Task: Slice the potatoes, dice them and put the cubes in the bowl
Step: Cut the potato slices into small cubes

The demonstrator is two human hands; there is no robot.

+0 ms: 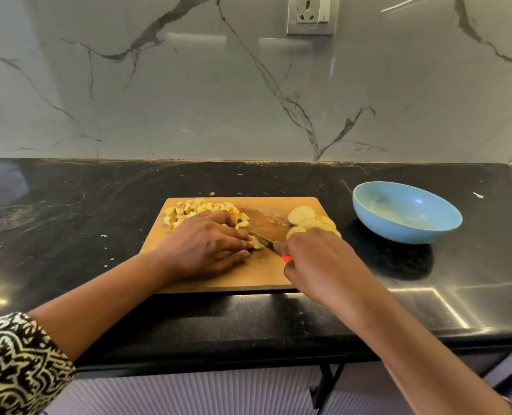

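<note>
From my end, the wall (188,100) fills the upper half: glossy white slabs with dark grey veins, catching pale reflections of light. A grey socket (311,14) with a switch sits high on it, right of centre. Below runs a black stone counter (69,205), polished, dotted with small pale specks, with bright streaks of reflected light near its front edge at left and right. Under that edge I see a pale ribbed cabinet (188,393) front and a black bracket (326,381).
</note>
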